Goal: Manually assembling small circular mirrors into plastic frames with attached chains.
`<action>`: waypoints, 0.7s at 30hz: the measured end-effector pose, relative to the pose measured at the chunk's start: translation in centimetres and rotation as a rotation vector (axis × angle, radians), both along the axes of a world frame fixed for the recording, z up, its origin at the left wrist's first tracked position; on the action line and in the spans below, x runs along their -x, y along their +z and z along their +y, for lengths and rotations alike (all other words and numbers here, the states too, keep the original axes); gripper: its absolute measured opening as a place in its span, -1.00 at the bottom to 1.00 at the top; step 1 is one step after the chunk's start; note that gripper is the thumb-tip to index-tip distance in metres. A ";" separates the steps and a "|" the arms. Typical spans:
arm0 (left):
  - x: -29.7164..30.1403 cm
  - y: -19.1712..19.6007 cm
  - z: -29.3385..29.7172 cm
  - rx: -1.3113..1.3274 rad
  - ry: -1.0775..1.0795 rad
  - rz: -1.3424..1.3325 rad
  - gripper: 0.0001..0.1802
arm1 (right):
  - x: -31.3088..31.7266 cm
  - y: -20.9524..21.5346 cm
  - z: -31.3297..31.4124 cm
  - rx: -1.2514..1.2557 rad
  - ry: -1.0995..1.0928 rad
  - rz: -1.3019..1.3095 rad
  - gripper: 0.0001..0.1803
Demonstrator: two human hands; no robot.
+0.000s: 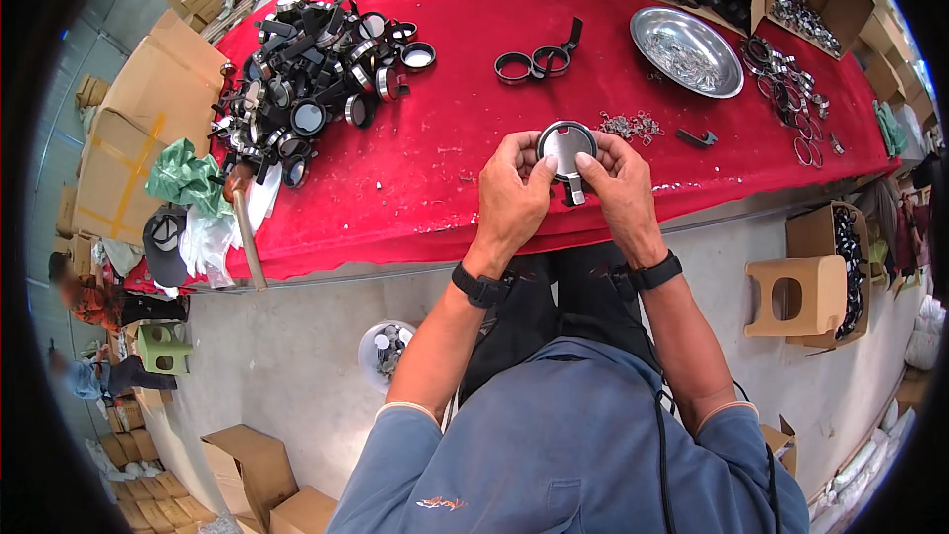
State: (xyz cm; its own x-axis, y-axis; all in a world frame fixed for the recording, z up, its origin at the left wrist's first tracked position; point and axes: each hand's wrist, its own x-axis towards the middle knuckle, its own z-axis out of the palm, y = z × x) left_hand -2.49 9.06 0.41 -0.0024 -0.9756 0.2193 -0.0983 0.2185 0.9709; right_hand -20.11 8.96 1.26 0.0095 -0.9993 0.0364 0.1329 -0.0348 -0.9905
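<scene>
Both my hands hold a round metal disc (566, 146) with a dark rim and a short metal-and-black tab pointing toward me, just above the near edge of the red cloth. My left hand (515, 190) grips its left side, thumb on the face. On the right side, my right hand (623, 193) pinches it the same way. Beyond them lie two black-rimmed rings (514, 67), one with an upright black strip. Close to my right hand sits a little pile of small metal clips (631, 127). A dark clip-shaped piece (697, 138) rests farther right.
A large heap of black and silver ring parts (306, 79) covers the table's left. Beside it are a wooden-handled hammer (247, 227) and green plastic (186, 178). A metal bowl (647, 32) and loose rings (791, 104) lie right; a bucket (370, 354) stands below. Two people sit far left.
</scene>
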 end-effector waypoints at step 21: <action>-3.0 -3.2 -4.9 0.287 -0.078 -0.553 -0.13 | -2.8 -4.4 -11.2 -0.405 0.050 0.037 -0.76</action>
State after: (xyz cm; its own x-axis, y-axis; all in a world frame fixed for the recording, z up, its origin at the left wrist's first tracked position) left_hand 0.51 4.14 -2.80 -0.2591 -0.8704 0.4186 -0.5428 0.4897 0.6823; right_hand -17.30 -2.20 -3.15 0.0528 -0.9311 -0.3610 0.0888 0.3645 -0.9270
